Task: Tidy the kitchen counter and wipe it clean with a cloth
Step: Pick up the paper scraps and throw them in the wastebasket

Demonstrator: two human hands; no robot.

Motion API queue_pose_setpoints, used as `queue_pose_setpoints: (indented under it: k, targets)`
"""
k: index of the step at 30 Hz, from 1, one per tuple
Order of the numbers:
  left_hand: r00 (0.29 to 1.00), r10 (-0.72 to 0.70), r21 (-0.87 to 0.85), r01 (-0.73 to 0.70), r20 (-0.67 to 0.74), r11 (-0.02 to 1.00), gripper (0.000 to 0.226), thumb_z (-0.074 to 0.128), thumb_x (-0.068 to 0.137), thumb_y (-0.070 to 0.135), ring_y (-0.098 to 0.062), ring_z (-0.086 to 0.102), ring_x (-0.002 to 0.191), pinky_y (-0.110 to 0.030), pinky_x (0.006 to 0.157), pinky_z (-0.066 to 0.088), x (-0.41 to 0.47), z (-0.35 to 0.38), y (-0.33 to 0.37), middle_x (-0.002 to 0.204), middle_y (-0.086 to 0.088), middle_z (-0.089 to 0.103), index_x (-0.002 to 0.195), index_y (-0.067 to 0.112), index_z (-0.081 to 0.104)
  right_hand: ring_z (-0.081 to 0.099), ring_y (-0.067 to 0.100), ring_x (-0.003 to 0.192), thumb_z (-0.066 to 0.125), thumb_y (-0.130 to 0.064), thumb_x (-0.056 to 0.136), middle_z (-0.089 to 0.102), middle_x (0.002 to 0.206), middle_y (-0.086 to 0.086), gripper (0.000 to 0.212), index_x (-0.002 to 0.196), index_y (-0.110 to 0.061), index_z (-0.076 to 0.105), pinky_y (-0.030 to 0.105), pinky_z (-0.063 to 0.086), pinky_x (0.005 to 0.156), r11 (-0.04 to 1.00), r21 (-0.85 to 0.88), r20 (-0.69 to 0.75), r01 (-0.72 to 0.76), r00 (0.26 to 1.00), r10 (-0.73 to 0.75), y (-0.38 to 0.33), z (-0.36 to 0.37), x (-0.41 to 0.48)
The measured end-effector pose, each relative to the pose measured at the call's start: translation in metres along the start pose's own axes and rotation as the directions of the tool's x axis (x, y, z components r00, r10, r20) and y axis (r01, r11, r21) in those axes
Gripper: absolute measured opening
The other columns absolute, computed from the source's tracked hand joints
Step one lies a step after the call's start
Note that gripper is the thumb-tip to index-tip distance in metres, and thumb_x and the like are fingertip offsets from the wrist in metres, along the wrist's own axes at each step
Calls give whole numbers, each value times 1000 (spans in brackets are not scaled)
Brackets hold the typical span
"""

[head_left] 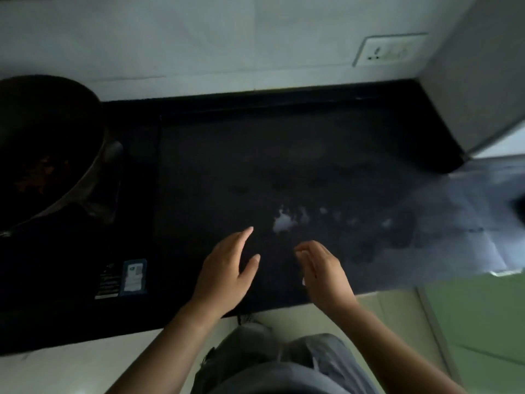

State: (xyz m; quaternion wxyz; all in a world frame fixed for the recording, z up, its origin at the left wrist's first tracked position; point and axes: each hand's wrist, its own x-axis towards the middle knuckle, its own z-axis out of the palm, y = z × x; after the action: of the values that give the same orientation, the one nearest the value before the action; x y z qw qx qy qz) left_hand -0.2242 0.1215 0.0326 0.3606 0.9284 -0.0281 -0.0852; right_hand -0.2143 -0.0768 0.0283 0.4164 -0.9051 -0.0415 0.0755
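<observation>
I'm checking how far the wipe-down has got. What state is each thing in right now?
Counter: wet in patches near the hands.
Pan: at the left, reddish bits inside.
Socket: nothing plugged in.
Left hand: open, fingers straight, over the counter.
Right hand: fingers curled; unclear whether it holds anything.

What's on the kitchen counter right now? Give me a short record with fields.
counter: black counter, dim, lighter at the right
mark: pale patch just beyond the fingertips
left hand: fingers straight, over the counter
right hand: fingers curled; unclear whether it holds anything
pan: far left, reddish bits inside
socket: on the wall, back right
cloth: none that I can make out
</observation>
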Motion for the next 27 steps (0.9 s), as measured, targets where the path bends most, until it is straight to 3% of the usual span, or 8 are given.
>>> queue_pose_setpoints:
  k: [5, 8, 13, 19, 21, 25, 27]
  targets:
    - [981, 111, 39, -118, 159, 992, 67, 30, 81, 60, -7, 36, 129, -22, 102, 29, -42, 26, 34, 141, 10, 41, 140, 28, 35, 52, 2, 66, 47, -21, 95, 53, 77, -12, 12, 86, -20, 54, 11, 37, 57, 990, 73, -118, -117, 985, 125, 25, -36, -91]
    - [946, 190, 2, -198, 262, 980, 60, 38, 83, 54, -5, 38, 127, -21, 102, 29, -68, 52, 66, 138, 12, 43, 138, 29, 39, 51, 4, 63, 48, -25, 95, 53, 73, -13, 14, 88, -15, 56, 17, 39, 57, 974, 119, -213, -195, 953, 217, 45, -57, -161]
    - [833, 373, 6, -411, 408, 912, 61, 36, 80, 56, -10, 42, 126, -23, 101, 31, -124, 120, 144, 135, 8, 48, 133, 27, 46, 51, 4, 63, 54, -29, 92, 56, 73, -11, 15, 88, -16, 59, 10, 38, 57, 926, 177, -444, -335, 812, 378, 75, -89, -302]
    - [544, 547, -130, -623, 636, 771, 54, 41, 79, 54, -5, 49, 111, -16, 87, 32, -218, 214, 234, 119, 13, 54, 126, 29, 51, 49, 7, 63, 52, -31, 93, 56, 69, -8, 20, 83, -15, 58, 22, 38, 59, 802, 304, -640, -514, 514, 571, 100, -98, -482]
    - [425, 557, -189, -649, 714, 737, 49, 44, 80, 52, -4, 52, 106, -11, 81, 33, -250, 240, 257, 112, 14, 57, 122, 29, 54, 50, 10, 64, 51, -29, 93, 57, 67, -6, 20, 81, -14, 57, 22, 38, 59, 744, 396, -669, -537, 386, 635, 101, -90, -535]
    - [168, 559, -289, -716, 812, 635, 46, 45, 79, 56, -1, 54, 104, -20, 86, 41, -301, 283, 296, 109, 16, 59, 117, 32, 56, 53, 6, 67, 49, -30, 93, 56, 65, -10, 18, 79, -20, 54, 16, 37, 59, 618, 594, -675, -516, 99, 731, 92, -65, -617]
    - [68, 547, -321, -747, 834, 583, 38, 51, 83, 49, 1, 55, 104, -15, 85, 41, -322, 303, 314, 109, 16, 60, 116, 31, 57, 54, 6, 66, 49, -30, 94, 57, 64, -8, 19, 79, -20, 55, 18, 38, 59, 544, 695, -639, -470, -59, 767, 88, -52, -646]
